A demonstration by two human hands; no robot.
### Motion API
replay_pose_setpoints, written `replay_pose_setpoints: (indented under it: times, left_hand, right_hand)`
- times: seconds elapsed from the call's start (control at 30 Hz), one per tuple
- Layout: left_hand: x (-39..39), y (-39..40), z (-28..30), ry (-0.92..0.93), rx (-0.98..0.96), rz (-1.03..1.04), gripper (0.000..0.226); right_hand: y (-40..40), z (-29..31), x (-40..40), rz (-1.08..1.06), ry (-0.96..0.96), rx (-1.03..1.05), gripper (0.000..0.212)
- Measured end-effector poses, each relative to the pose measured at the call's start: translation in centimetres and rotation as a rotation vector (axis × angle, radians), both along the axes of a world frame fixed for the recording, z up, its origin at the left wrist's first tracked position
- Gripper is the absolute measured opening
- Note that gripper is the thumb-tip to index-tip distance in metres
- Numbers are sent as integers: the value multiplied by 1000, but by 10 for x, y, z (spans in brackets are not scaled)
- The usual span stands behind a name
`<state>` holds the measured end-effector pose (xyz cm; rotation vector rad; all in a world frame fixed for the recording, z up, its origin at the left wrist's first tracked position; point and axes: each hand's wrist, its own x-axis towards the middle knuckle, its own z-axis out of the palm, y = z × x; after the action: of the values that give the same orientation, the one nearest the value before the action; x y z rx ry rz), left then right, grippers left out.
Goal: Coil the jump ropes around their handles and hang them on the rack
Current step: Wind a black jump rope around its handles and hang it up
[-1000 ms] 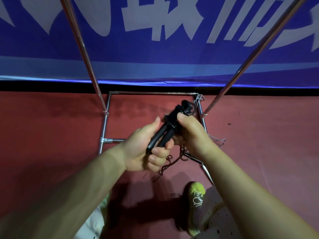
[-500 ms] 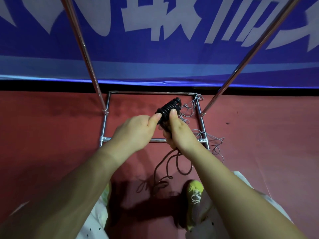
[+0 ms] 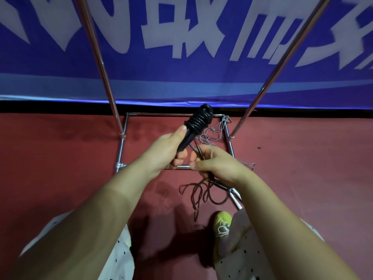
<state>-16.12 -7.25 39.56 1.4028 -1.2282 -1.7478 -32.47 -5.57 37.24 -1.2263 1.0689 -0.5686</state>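
Observation:
My left hand [image 3: 167,151] grips the lower end of the black jump rope handles [image 3: 193,128], which point up and away from me. Several turns of black rope are wound around their upper end. Just to the right and lower, my right hand [image 3: 214,164] pinches the loose part of the black rope [image 3: 203,190], which hangs below it in tangled loops above the red floor. The chrome rack [image 3: 96,55] stands in front of me, its two uprights rising to either side of my hands.
The rack's square base frame [image 3: 123,142] lies on the red floor, with a loose pale grey cord [image 3: 214,132] tangled at its right side. A blue banner [image 3: 181,57] with white lettering fills the wall behind. My yellow-green shoe [image 3: 222,221] is below the hanging rope.
The handles have tilted up and away, with more turns of rope on them. My right hand has dropped from the coil to the loose rope below, and my left hand now holds the handles alone.

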Motion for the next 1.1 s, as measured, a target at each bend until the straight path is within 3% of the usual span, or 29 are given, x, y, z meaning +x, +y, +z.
replay_pose_setpoints:
  times: [0.07,0.17,0.23,0.3,0.43,0.57,0.63,0.73,0.8,0.87,0.9,1.1]
  left_hand:
    - [-1,0,1,110,36,25,40]
    - [1,-4,0,191,34,102,51]
    - [5,-7,-1,215,48,170,52]
    - [8,-9,-1,250,72,215,51]
    - [9,-13,3,327,142,225,51]
    - [13,-13,4,390,188,207,53]
    - [18,-15,4,426,210,221,54]
    - [27,-18,5,473,229,241,55]
    - [32,-18,6,491,227,248,56]
    - [36,-19,6,493,229,266,55]
    - [37,-20,5,489,231,277,55]
    - [38,-20,4,576,295,293,55]
  right_hand:
    - [3,0,2,-150,-37,-36,18]
    - [4,-5,-5,-563,121,-176,10]
    - [5,-9,-12,-689,164,-185,33]
    - [10,-9,-8,-585,188,-74,45]
    - [17,-24,17,-263,403,23,51]
    - [7,-34,36,-447,236,-93,23]
    - [1,-37,34,-554,181,-119,32]
    - [-4,-39,33,-375,259,-83,58]
    - [-1,-38,37,-203,335,-91,46]
    - [2,-39,39,-148,302,-115,15]
    - [2,-39,38,-152,257,-109,10]
    - [4,-40,37,-220,64,54,17]
